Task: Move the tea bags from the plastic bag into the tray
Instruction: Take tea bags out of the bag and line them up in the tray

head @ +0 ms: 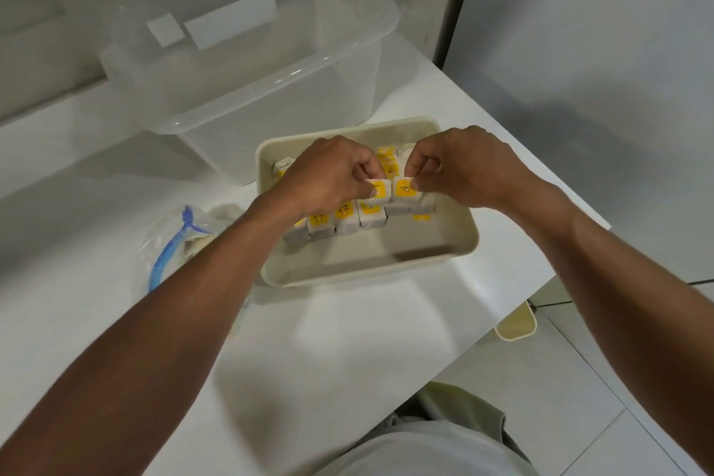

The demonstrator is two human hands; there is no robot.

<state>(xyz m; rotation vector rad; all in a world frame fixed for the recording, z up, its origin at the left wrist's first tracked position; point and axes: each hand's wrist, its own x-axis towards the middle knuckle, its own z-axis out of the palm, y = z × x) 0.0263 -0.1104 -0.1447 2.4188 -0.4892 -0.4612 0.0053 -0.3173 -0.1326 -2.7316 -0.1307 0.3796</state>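
Yellow-labelled tea bags [390,193] pinched by left hand [328,174] and right hand [463,166].

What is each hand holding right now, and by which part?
Left hand pinches the left tea bag by its top edge; right hand pinches the right tea bag by its top edge, both over the tray.

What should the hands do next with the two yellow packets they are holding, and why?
Probably lower both and let go, setting them into the row. The left hand pinches a first tea bag and the right hand pinches a second tea bag, side by side over the packed tea bags in the tray, so they look almost placed.
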